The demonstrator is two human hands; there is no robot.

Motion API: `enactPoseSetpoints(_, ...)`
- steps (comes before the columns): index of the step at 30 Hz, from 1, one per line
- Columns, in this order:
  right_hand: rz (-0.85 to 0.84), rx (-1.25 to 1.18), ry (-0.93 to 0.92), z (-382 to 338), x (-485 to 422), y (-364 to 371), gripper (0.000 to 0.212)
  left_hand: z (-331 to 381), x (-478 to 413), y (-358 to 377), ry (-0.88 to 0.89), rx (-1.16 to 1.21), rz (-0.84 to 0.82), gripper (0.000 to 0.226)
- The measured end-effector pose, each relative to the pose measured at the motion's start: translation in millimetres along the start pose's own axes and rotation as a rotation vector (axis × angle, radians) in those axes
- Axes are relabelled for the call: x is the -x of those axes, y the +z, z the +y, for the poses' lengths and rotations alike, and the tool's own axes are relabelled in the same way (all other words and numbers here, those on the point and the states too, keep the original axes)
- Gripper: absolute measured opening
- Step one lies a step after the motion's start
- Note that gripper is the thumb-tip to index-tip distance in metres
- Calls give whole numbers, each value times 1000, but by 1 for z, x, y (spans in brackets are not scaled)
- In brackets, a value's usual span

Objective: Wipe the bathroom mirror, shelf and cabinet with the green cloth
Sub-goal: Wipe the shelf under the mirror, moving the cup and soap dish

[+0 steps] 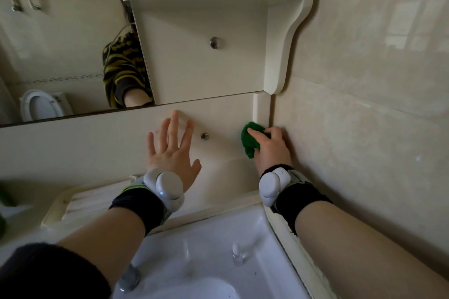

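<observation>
A broad black fabric band on the left wrist (136, 211) shows a yellow-green strip along its edge; a matching black fabric band (301, 198) wraps the right wrist. Each carries a smooth white plastic tracker made of two rounded domes: the left tracker (167, 185) has a small blue light (161, 193), the right tracker (271, 183) a tiny dark mark. A dark sleeve (48, 272) covers the left upper arm. The mirror (60, 56) reflects a yellow-and-black patterned top (124, 65) and a thin white cable (119, 34).

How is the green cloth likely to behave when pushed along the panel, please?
Probably floppy: the bunched green cloth droops in folds below the right hand. Likely light; one hand's grip carries it. Being crumpled, it should drag, not roll.
</observation>
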State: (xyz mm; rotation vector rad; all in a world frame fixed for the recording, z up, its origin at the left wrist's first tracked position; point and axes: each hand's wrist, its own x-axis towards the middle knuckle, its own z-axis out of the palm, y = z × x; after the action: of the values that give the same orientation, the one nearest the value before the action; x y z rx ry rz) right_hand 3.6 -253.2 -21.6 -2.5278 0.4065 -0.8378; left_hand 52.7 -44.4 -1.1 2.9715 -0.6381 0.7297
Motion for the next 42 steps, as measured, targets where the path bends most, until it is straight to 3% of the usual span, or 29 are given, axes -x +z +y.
enactPoseSetpoints(8,-267,105,100,5,9,3,51,2,1,-4,-1,11,-21,89)
enactPoseSetpoints(16,-279,112,99,6,8,2,51,3,0,-8,-3,0,-90,93)
enactPoseSetpoints(19,-203,40,69,1,9,-3,51,2,0,-12,7,-8,-115,93)
enactPoseSetpoints(26,142,-122,-310,-47,-15,-30,51,2,1,-12,8,-8,-89,94)
enactPoseSetpoints(34,183,-61,-388,-55,-35,-34,55,-1,0,-6,27,-3,-62,95)
enactPoseSetpoints(42,193,-78,-339,-48,-30,-23,57,-2,-1,-4,21,2,-44,96)
